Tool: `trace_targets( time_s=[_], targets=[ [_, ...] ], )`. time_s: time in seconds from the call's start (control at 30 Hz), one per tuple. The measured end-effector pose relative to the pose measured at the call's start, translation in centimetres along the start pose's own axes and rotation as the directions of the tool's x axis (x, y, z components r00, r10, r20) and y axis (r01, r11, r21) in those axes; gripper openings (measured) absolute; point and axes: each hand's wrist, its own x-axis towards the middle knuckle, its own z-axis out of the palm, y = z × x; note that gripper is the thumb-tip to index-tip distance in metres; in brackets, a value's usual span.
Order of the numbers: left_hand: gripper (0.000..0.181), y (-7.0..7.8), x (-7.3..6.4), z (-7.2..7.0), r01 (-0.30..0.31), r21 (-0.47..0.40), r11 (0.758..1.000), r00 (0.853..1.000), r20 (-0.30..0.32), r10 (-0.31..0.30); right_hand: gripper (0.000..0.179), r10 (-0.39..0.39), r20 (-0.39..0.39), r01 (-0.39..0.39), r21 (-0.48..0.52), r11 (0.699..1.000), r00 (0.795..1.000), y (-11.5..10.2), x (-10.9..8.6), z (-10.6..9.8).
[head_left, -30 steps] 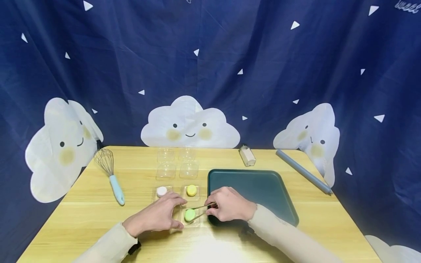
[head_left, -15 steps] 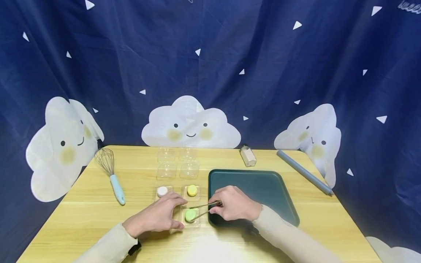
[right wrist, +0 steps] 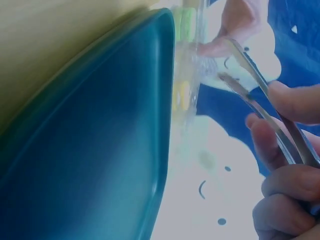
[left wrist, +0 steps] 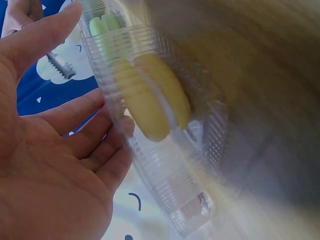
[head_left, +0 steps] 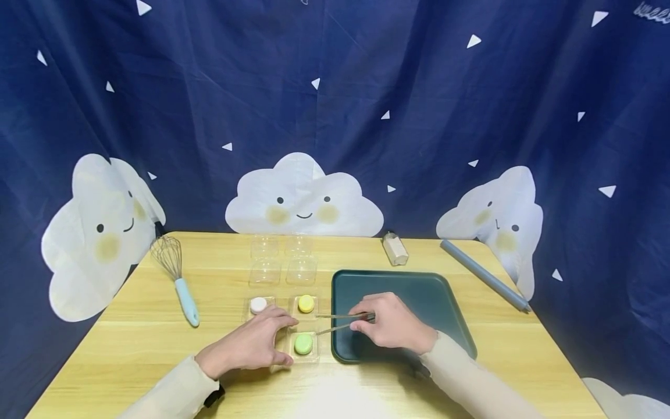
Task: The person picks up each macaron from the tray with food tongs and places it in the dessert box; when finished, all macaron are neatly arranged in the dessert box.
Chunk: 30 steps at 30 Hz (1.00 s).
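Observation:
In the head view my left hand (head_left: 253, 340) lies spread over the front-left part of a clear plastic macaron box (head_left: 313, 356). Its fingers touch the box wall in the left wrist view. A tan-yellow macaron (left wrist: 150, 95) sits in the compartment by that hand, hidden from the head view. The other compartments hold a green macaron (head_left: 303, 344), a yellow macaron (head_left: 306, 303) and a white macaron (head_left: 258, 305). My right hand (head_left: 391, 325) pinches metal tweezers (right wrist: 257, 77) over the tray's left edge. Their tips are parted, with nothing between them, right of the green macaron.
A dark green tray (head_left: 398, 285) lies right of the box. Behind the box stands its clear lid (head_left: 265, 272). A whisk (head_left: 183, 294) lies at the left, a small bottle (head_left: 395, 249) at the back, and a grey-blue rod (head_left: 484, 273) at the right.
The tweezers have come off the green macaron, which stays in its compartment. My right hand has moved right over the tray. My left hand has stayed in place.

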Motion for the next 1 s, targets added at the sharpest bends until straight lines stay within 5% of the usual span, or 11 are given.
trace_targets(
  time_s=[0.17,0.4,0.57,0.77,0.87,1.0],
  targets=[
    [0.072,-0.1,0.0,0.0,-0.004,0.004,1.000,1.000,-0.005,0.004,0.015,0.052,-0.180,-0.054,-0.006,0.999,0.982,0.7,-0.9,-1.1],
    [0.072,-0.1,0.1,0.1,-0.015,0.012,1.000,1.000,-0.009,0.016,0.020,0.132,-0.422,-0.158,-0.026,0.987,0.897,2.6,-2.3,-3.1],
    [0.072,-0.1,0.1,0.1,-0.014,0.002,1.000,1.000,-0.004,0.014,0.023,0.226,-0.543,-0.235,0.054,0.971,0.809,3.8,-3.3,-4.7],
    [0.073,-0.1,0.1,0.1,-0.016,0.000,1.000,1.000,-0.002,0.016,0.021,0.330,-0.654,-0.345,0.111,0.932,0.680,5.7,-5.0,-6.7],
    [0.072,-0.1,0.1,0.1,-0.011,-0.004,1.000,1.000,-0.002,0.011,0.020,0.419,-0.665,-0.447,0.140,0.883,0.618,6.8,-5.9,-7.6],
    [0.072,-0.1,0.0,0.0,-0.011,-0.006,1.000,1.000,-0.005,0.011,0.027,0.609,-0.583,-0.586,0.262,0.767,0.537,8.7,-7.6,-8.2]
  ],
)
